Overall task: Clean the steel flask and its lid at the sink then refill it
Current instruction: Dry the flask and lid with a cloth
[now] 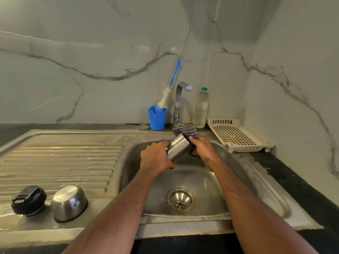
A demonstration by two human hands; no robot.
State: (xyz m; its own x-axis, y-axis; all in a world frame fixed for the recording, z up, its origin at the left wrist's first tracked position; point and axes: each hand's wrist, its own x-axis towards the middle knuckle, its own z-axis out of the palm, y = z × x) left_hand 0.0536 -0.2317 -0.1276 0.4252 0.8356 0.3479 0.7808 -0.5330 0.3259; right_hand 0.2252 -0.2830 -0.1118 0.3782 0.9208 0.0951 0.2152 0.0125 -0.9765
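Gripping one steel flask (178,146) above the sink (238,173), your left hand (156,158) curled round its body while your right hand (200,146) pinched one striped cloth (185,130) against its far end. One black lid (29,200) and one upturned steel cup (68,203) sat on the wet ribbed drainboard (60,158). One tap (180,99), blue cup (157,118), plastic bottle (201,107) and white rack (236,134) lined the dark worktop (293,173) under marble walls (91,61).

No text, label, brand or number can be read anywhere.
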